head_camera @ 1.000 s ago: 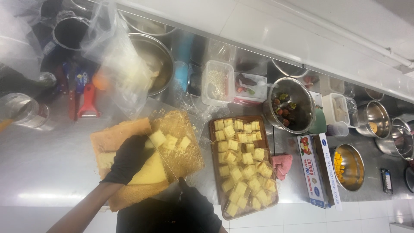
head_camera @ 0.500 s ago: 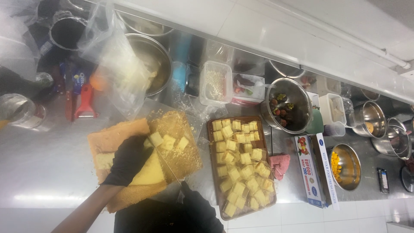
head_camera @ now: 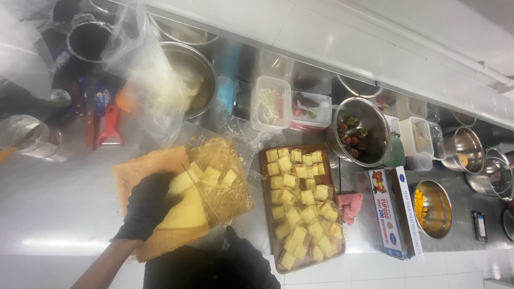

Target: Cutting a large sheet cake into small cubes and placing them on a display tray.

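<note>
Here, the sponge cake [head_camera: 184, 211] lies on the steel counter [head_camera: 59, 187], at 9 o'clock from the tray of cubes [head_camera: 301, 206]. The left hand [head_camera: 147, 206] should press flat and steady while the right hand [head_camera: 238, 249] grips the knife [head_camera: 201, 195], slicing even strips.

Sponge cake under the knife
Black-gloved left hand [head_camera: 147, 206] presses the yellow sponge slab [head_camera: 184, 211]; wooden tray of cake cubes [head_camera: 302, 206] lies beside it.
</note>
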